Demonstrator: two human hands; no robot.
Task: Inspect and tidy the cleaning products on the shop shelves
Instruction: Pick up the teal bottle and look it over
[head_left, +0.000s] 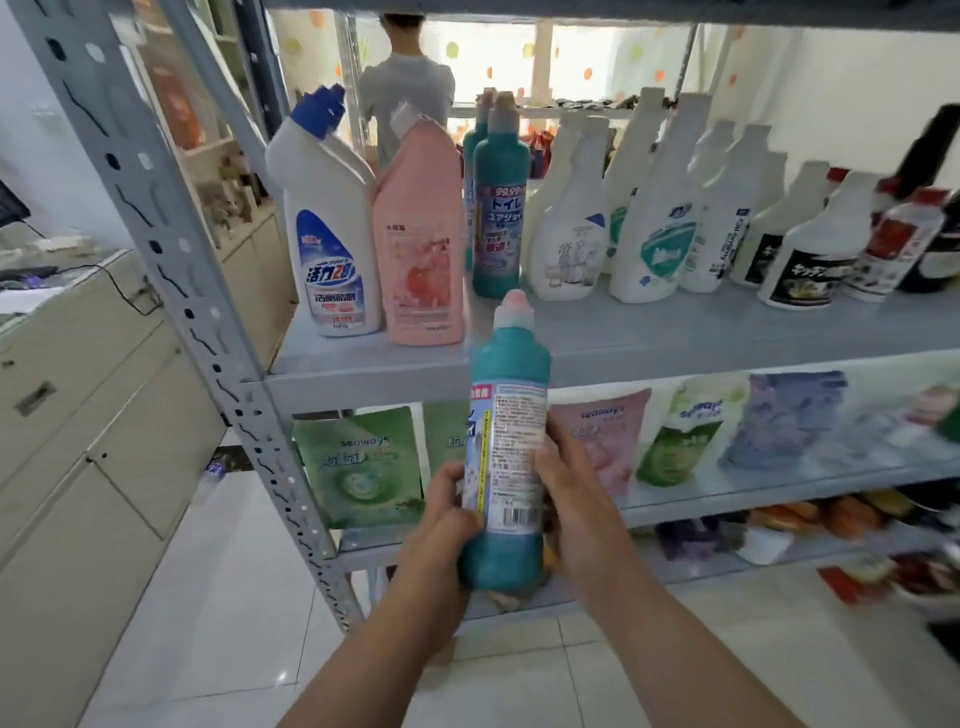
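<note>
- Holding teal bottle (506, 452) in mid-air, out in front of the middle shelf (675, 332), resting on nothing.
- Gripping with both hands: left hand (447, 519) wrapped round the lower left side, fingers curled over the label edge; right hand (566, 493) cupped round the right side, fingers going behind the body.
- Long axis near vertical, pale pink cap up, top leaning slightly away toward the shelf. Back label and barcode facing the camera.
- Reads as the inspection step: checking the label, not yet shelving.
- Key relation: up and forward from the hands to the shelf deck. Cap overlapping the deck in view, base well below the shelf lip. Needs a lift before any push in.
- Best slot, judging by layout: bare patch in front of the matching teal bottle (500, 208), between pink bottle (421, 244) on the left and white spray bottles (571, 234) on the right. Almost straight ahead, barely any sideways shift.
- Neither hand clearly nearer that slot. Right hand a bit higher on the body, left lower near the base: left for support, right for steering.
- Right side of frame motion-blurred, so cannot tell spacing among the sprays; possibly tight.
- Risks: clipping the shelf lip with the base, or nudging the pink bottle just beside the gap.
</note>
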